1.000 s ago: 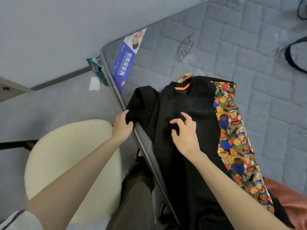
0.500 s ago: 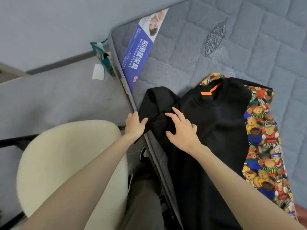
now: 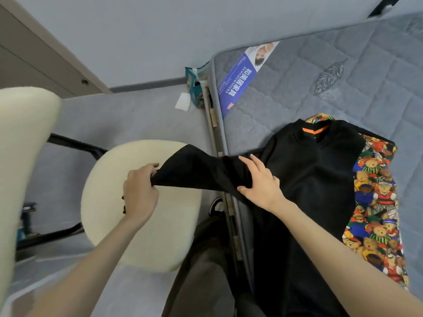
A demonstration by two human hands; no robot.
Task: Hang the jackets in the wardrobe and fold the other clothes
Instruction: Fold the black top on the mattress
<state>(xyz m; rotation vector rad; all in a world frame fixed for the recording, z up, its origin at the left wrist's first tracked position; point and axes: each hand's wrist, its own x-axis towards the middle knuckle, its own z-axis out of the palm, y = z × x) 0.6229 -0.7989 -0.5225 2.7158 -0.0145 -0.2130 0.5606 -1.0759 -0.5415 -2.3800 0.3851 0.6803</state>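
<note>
Pinching black shirt [image 3: 320,179] sleeve, left hand [image 3: 140,191], right hand [image 3: 259,183] pressing

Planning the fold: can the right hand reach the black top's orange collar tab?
Probably yes. The right hand rests flat on the black top near the shoulder; only bare cloth lies between it and the collar tab.

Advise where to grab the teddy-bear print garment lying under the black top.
The teddy-bear print garment: likely its exposed right edge, approached from the right across the grey quilted mattress; the black top covers the rest, leaving only that flat strip.
</note>
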